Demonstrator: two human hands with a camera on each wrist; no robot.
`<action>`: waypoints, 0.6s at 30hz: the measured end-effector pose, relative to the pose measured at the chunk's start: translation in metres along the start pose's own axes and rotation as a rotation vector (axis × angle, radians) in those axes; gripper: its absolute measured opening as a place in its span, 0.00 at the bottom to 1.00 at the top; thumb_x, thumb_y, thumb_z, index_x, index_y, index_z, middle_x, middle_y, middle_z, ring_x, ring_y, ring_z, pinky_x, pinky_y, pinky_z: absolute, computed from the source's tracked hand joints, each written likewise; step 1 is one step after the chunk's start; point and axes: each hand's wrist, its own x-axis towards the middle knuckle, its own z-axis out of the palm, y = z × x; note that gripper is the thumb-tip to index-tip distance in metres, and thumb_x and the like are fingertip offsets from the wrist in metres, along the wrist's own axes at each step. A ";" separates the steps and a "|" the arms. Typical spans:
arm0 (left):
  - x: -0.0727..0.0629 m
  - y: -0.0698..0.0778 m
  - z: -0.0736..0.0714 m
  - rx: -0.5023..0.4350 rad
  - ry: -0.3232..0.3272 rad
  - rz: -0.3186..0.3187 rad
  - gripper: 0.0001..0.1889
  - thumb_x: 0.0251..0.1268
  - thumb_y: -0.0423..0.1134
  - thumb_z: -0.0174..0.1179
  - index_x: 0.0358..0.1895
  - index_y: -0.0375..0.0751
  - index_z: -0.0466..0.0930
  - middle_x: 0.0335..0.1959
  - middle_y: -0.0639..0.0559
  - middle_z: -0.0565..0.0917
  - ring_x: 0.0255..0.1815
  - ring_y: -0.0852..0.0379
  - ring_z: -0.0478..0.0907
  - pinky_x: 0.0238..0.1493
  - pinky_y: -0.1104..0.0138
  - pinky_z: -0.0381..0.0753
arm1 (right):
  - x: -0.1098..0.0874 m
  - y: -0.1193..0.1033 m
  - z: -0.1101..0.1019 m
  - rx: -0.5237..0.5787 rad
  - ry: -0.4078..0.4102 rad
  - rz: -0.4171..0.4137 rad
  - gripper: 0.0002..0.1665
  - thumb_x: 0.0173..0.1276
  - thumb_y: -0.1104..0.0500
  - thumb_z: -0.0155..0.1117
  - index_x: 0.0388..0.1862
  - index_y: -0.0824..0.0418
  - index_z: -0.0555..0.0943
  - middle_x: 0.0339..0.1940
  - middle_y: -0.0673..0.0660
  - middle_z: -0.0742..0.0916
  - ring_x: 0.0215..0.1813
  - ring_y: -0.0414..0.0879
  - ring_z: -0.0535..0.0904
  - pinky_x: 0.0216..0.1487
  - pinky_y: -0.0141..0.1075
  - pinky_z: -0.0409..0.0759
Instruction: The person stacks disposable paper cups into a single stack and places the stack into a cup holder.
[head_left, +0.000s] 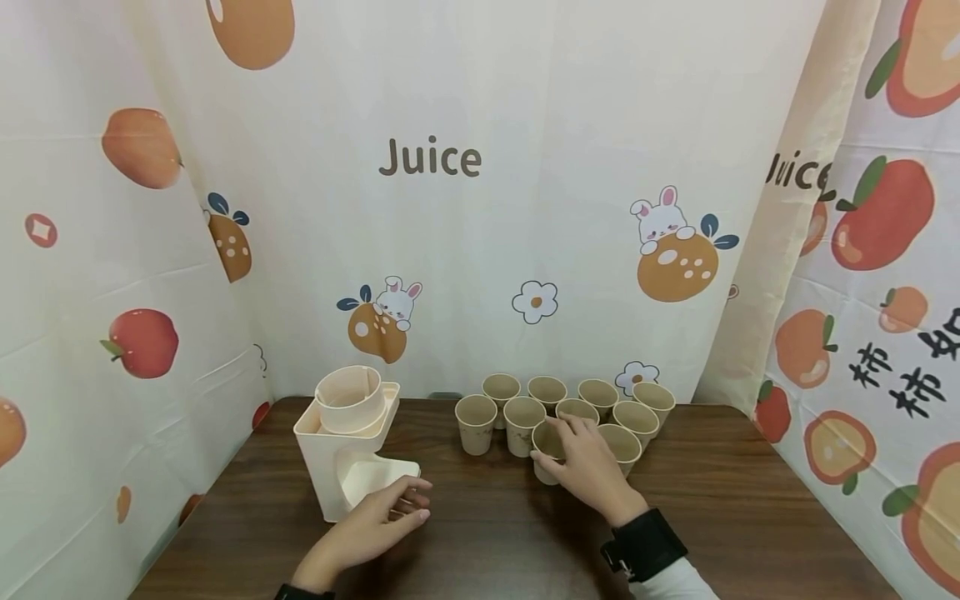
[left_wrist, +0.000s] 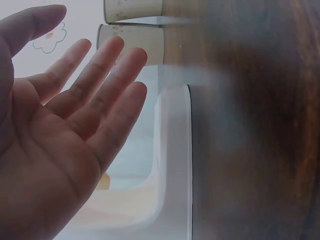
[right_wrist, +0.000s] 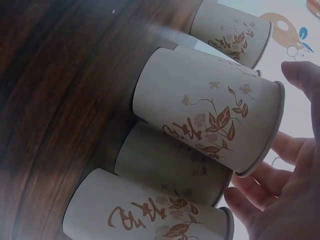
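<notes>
My right hand (head_left: 592, 471) reaches over the front of a group of paper cups, its fingers at the rim of the front cup (head_left: 548, 442). In the right wrist view the thumb and fingers spread on either side of that printed cup's (right_wrist: 205, 107) rim, with the thumb apart from it. My left hand (head_left: 375, 521) hovers, fingers loosely bent and holding nothing, in front of a cream plastic device (head_left: 318, 467). That device has a round upright collar on top and a flat ledge low at its front. The left wrist view shows the empty palm (left_wrist: 55, 150).
Several more beige paper cups (head_left: 476, 425) stand upright and close together towards the back of the dark wooden table (head_left: 480, 533). A fruit-printed curtain (head_left: 525, 208) hangs behind the table and at both sides.
</notes>
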 end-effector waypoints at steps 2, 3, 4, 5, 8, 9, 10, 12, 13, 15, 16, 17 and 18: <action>0.000 -0.001 0.001 0.005 -0.006 -0.002 0.18 0.78 0.44 0.55 0.63 0.41 0.72 0.51 0.43 0.83 0.50 0.56 0.81 0.50 0.62 0.80 | 0.001 -0.001 0.001 -0.006 0.006 -0.011 0.33 0.62 0.45 0.74 0.58 0.66 0.80 0.57 0.69 0.81 0.57 0.65 0.75 0.56 0.58 0.74; 0.000 -0.001 0.001 0.007 -0.008 -0.001 0.18 0.78 0.44 0.55 0.63 0.40 0.72 0.51 0.43 0.83 0.50 0.56 0.81 0.50 0.62 0.80 | 0.002 -0.001 0.001 -0.006 0.006 -0.012 0.33 0.62 0.46 0.74 0.58 0.66 0.80 0.56 0.69 0.82 0.56 0.64 0.75 0.56 0.58 0.74; 0.000 -0.002 0.002 0.010 -0.010 0.001 0.19 0.78 0.44 0.55 0.63 0.39 0.72 0.51 0.43 0.83 0.50 0.56 0.81 0.50 0.62 0.80 | 0.002 -0.001 0.001 -0.009 0.001 -0.008 0.33 0.63 0.46 0.74 0.58 0.66 0.80 0.56 0.68 0.82 0.56 0.64 0.75 0.56 0.57 0.74; 0.000 -0.002 0.002 0.011 -0.012 0.002 0.19 0.78 0.45 0.55 0.63 0.38 0.72 0.51 0.43 0.82 0.50 0.56 0.81 0.50 0.63 0.80 | 0.002 -0.001 0.001 -0.013 -0.006 -0.003 0.33 0.63 0.46 0.74 0.59 0.66 0.80 0.56 0.67 0.82 0.56 0.64 0.75 0.56 0.56 0.74; -0.001 -0.003 0.004 0.010 -0.015 0.012 0.20 0.77 0.46 0.55 0.64 0.38 0.72 0.51 0.43 0.83 0.50 0.56 0.81 0.50 0.63 0.80 | 0.003 -0.002 0.000 -0.016 -0.021 0.014 0.33 0.62 0.48 0.75 0.59 0.66 0.80 0.55 0.65 0.83 0.56 0.63 0.75 0.57 0.55 0.73; -0.001 -0.003 0.004 0.009 -0.015 0.015 0.20 0.77 0.46 0.55 0.63 0.38 0.72 0.51 0.43 0.83 0.50 0.56 0.81 0.50 0.62 0.80 | 0.003 -0.002 0.000 -0.018 -0.023 0.017 0.33 0.62 0.48 0.75 0.59 0.67 0.80 0.55 0.64 0.83 0.55 0.63 0.75 0.57 0.54 0.73; 0.000 -0.002 0.005 0.007 -0.013 0.019 0.20 0.77 0.46 0.56 0.63 0.39 0.72 0.51 0.43 0.83 0.50 0.56 0.81 0.50 0.62 0.80 | 0.003 -0.002 0.000 -0.020 -0.022 0.017 0.33 0.62 0.48 0.76 0.59 0.67 0.79 0.54 0.63 0.83 0.55 0.62 0.75 0.57 0.54 0.73; 0.000 -0.002 0.006 0.003 -0.011 0.024 0.19 0.77 0.46 0.56 0.63 0.41 0.72 0.51 0.43 0.83 0.50 0.56 0.81 0.50 0.62 0.80 | 0.003 -0.002 0.000 -0.018 -0.014 0.014 0.34 0.61 0.48 0.76 0.59 0.67 0.79 0.54 0.63 0.83 0.55 0.62 0.75 0.57 0.54 0.73; 0.000 -0.002 0.007 0.000 -0.010 0.025 0.19 0.77 0.46 0.56 0.63 0.41 0.72 0.51 0.44 0.83 0.50 0.56 0.81 0.50 0.62 0.80 | 0.003 -0.002 0.000 -0.014 -0.007 0.009 0.34 0.61 0.49 0.77 0.59 0.68 0.79 0.54 0.63 0.83 0.55 0.62 0.75 0.57 0.54 0.73; 0.001 -0.001 0.008 -0.005 -0.009 0.023 0.20 0.77 0.47 0.56 0.63 0.41 0.73 0.52 0.44 0.83 0.50 0.57 0.81 0.50 0.62 0.80 | 0.001 -0.002 0.000 -0.003 0.002 0.000 0.34 0.60 0.49 0.77 0.58 0.68 0.79 0.54 0.63 0.83 0.55 0.63 0.75 0.58 0.55 0.72; 0.002 -0.001 0.009 -0.009 -0.009 0.022 0.20 0.77 0.47 0.57 0.63 0.40 0.73 0.52 0.44 0.83 0.50 0.57 0.81 0.50 0.63 0.80 | 0.001 -0.002 -0.001 0.002 0.006 -0.006 0.34 0.60 0.49 0.77 0.58 0.69 0.79 0.53 0.63 0.83 0.55 0.63 0.75 0.59 0.55 0.72; 0.002 0.000 0.010 -0.008 -0.009 0.022 0.20 0.77 0.47 0.57 0.63 0.40 0.73 0.52 0.44 0.83 0.50 0.57 0.81 0.50 0.63 0.80 | 0.000 -0.002 -0.001 0.007 0.009 -0.010 0.34 0.60 0.49 0.77 0.58 0.69 0.79 0.53 0.63 0.83 0.55 0.63 0.75 0.61 0.56 0.71; 0.003 0.000 0.011 -0.008 -0.009 0.023 0.21 0.76 0.47 0.57 0.63 0.40 0.73 0.52 0.44 0.83 0.50 0.57 0.81 0.49 0.63 0.80 | -0.001 -0.003 -0.002 0.011 0.013 -0.015 0.34 0.59 0.50 0.78 0.58 0.69 0.79 0.53 0.63 0.83 0.55 0.63 0.75 0.61 0.56 0.70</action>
